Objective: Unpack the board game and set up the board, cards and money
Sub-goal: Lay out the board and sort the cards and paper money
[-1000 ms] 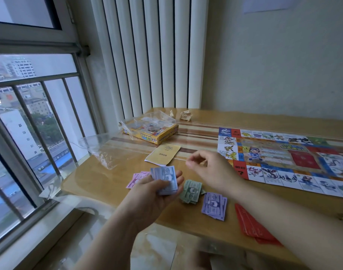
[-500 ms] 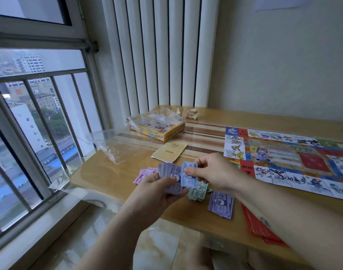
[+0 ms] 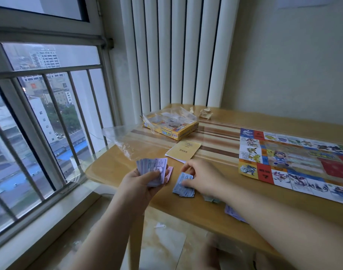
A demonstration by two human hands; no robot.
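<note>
A wooden worktop [image 3: 186, 211] stands in a corner, with a barred window [image 3: 40, 114] on the left looking over city buildings, white vertical radiator columns [image 3: 176, 55] at the far side and a pale wall [image 3: 293, 65] to the right.

The left hand [image 3: 141, 182] is raised over the near left corner of the worktop, fingers and thumb curled round a fan of paper money [image 3: 153, 168] in blue and lilac tones. Just behind the fan, a few pink notes [image 3: 170, 172] lie on the wood, mostly hidden.

The right hand [image 3: 201, 178] is down on the worktop just right of the left one, fingers bent, with the thumb and fingertips pinching the top note of a blue pile [image 3: 183, 186] that lies flat on the surface. Under the right forearm, the edges of green notes [image 3: 211, 199] and, nearer, purple notes [image 3: 235, 213] peek out.

The game board [image 3: 295, 162] lies unfolded and flat on the right side of the worktop, running out of the picture. A yellow booklet [image 3: 184, 151] lies between the board and the hands, a little farther away. Beyond it sits the yellow game box [image 3: 172, 131] with clear plastic over it, and a loose clear plastic bag [image 3: 125, 141] spreads to its left. A crumpled scrap of paper [image 3: 205, 114] rests near the far edge.
</note>
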